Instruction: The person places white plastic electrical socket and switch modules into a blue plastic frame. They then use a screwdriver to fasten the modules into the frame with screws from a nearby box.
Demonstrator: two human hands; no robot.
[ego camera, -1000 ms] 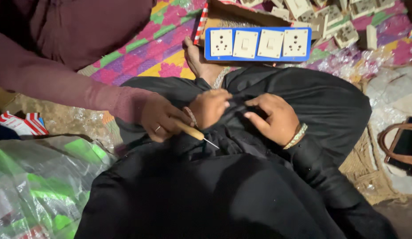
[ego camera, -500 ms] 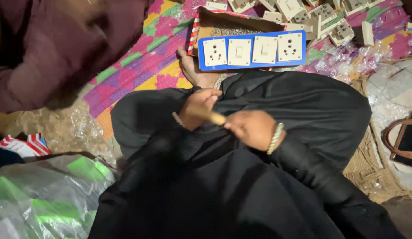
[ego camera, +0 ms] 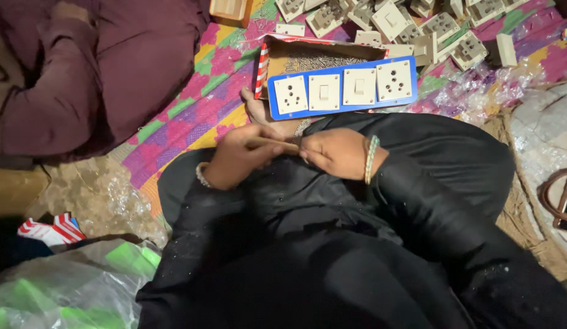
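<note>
cardboard box (ego camera: 308, 53) of small metal screws (ego camera: 323, 62)

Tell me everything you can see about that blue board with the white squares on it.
The blue switchboard panel is a long rectangular plate with a bright blue rim, apparently plastic. Four white square modules sit in a row: a socket at each end, two switches between. It lies face up, slightly tilted, resting partly on an open cardboard box and the patterned mat, just beyond the person's knees. Neither hand touches it.
</note>
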